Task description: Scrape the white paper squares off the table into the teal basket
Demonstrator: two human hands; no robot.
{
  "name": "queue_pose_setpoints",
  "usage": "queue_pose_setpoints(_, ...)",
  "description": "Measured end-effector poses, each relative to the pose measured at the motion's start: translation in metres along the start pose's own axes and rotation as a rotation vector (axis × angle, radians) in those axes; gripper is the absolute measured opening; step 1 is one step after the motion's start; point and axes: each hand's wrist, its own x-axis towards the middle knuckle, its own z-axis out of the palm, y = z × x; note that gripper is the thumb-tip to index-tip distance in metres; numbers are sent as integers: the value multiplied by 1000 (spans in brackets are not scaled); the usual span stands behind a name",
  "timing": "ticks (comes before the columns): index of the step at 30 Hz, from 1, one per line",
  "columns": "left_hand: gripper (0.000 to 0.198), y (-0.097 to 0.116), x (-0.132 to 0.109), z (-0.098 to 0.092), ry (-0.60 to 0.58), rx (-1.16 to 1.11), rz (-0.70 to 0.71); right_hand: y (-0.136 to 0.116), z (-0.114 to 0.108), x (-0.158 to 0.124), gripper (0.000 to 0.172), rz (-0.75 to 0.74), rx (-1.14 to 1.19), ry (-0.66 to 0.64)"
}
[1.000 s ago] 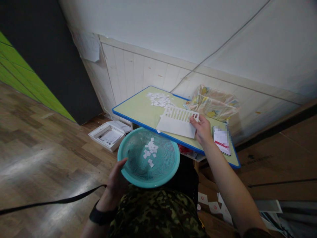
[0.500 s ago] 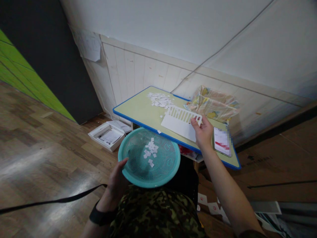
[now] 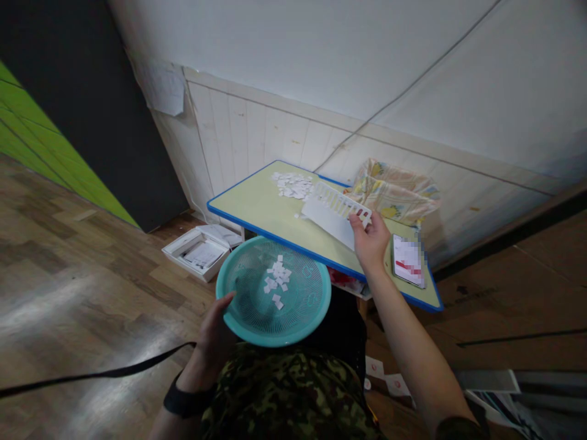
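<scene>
Sheet [image 3: 331, 215] of white card, slotted along one edge, tilts above the table [image 3: 257, 205]; right hand [image 3: 369, 241] pinches its slotted corner; likely light, bendy, weak at the slots, safer held by the solid part; left hand [image 3: 215, 333] curls round the basket [image 3: 306, 308] rim.

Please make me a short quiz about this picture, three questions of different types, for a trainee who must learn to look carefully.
1. True or false: the right hand holds one edge of the white slotted sheet over the table.
2. What lies inside the teal basket? A) coins B) small white pieces C) scissors
3. Which hand grips the basket's rim?

Key: 1 true; 2 B; 3 the left hand.
</scene>
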Motion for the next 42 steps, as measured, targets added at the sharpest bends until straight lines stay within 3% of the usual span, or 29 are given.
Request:
queue_pose_setpoints(7,18,1,5,-7,-63,-2,-14,8,17,11,37,-60,-172,-153)
queue_pose_setpoints(15,31,0,3,-10,-68,-11,-27,-14,-7,-5,36,-28,-71,-220)
queue_pose_setpoints(18,34,0,3,-9,-50,-8,-17,-23,-16,-16,34,-15,-78,-226)
queue_pose_setpoints(23,22,1,0,-4,-56,32,10,-31,-22,-25,32,1,-90,-222)
queue_pose_setpoints(34,23,0,5,-8,-80,3,-2,-25,-20,-22,33,24,12,-155)
queue_pose_setpoints(42,22,2,-1,-1,-41,-14,-7,-25,-22,-23,33,42,6,-202)
